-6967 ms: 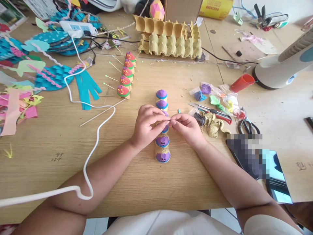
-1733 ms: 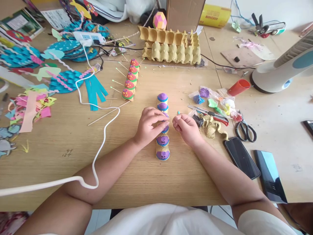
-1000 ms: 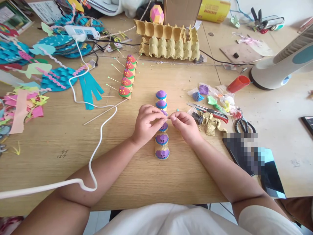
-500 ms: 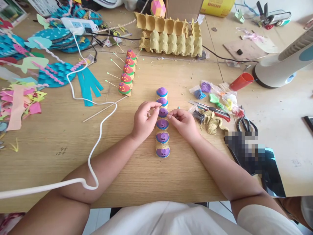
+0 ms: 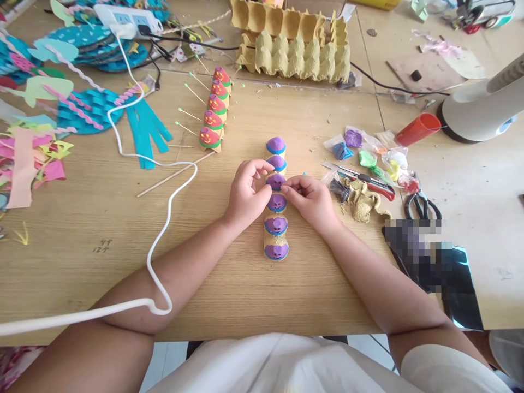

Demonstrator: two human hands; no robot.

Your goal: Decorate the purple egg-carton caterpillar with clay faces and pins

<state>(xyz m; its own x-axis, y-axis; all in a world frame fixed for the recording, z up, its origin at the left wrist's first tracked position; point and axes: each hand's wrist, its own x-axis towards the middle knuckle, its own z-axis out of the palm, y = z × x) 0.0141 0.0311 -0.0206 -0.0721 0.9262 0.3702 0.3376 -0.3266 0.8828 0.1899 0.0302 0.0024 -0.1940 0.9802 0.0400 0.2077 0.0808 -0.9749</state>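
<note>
A row of egg-carton cups [image 5: 275,225], topped with purple clay and edged in blue, lies lengthwise in front of me. The nearer cups have small dark faces. My left hand [image 5: 250,188] is at its left side with thumb and index finger apart, their tips by the second and third cups from the far end. On the other side, my right hand [image 5: 309,197] has thumb and forefinger pinched together at the third cup's edge. Anything between those fingertips is too small to make out. A similar row with red tops and green edges [image 5: 213,119] stands farther left, with green-tipped sticks.
Clay packets [image 5: 367,158], a utility knife [image 5: 368,183], torn carton scraps [image 5: 364,202] and scissors [image 5: 421,206] lie to the right. A white cable [image 5: 153,245] crosses my left forearm. Egg cartons [image 5: 301,57] stand at the back, a white lamp base [image 5: 470,112] at far right.
My left thumb and index finger have spread a little farther apart. My right hand keeps its pinch by the third cup. The whole view has shifted slightly.
</note>
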